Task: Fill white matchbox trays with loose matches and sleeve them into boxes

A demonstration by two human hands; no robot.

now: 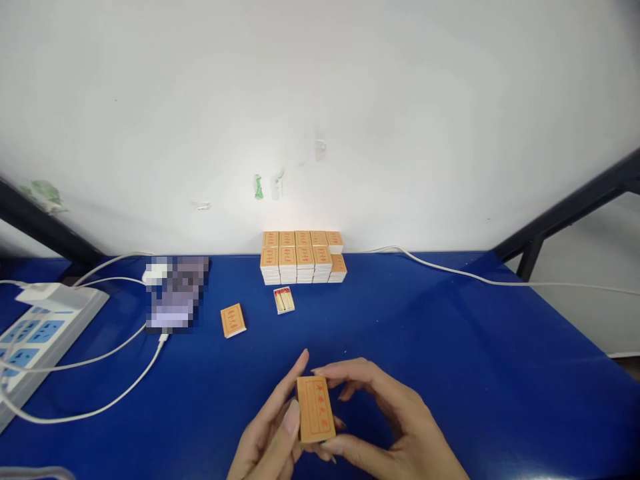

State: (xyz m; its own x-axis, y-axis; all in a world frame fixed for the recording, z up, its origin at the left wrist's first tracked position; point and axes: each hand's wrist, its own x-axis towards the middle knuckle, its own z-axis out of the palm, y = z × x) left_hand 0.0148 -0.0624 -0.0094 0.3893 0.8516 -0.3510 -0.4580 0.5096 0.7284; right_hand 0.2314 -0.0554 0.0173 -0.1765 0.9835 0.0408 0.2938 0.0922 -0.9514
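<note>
An orange matchbox with red characters (316,409) is held between both hands near the bottom centre. My left hand (275,427) grips its left side, the thumb on its edge and the index finger stretched past it. My right hand (387,417) pinches its right side, fingers at the far end and thumb at the near corner. Beyond the hands lies an open tray of red-tipped matches (285,301). Another orange matchbox (233,321) rests to its left. Several matchboxes (304,258) stand stacked in rows against the wall.
At the left, a white power strip (75,319) with cables lies beside a pixelated phone-like item (180,293). A white cable (450,270) runs along the back right of the blue table (475,373). Dark metal braces (575,210) flank the white wall (400,120).
</note>
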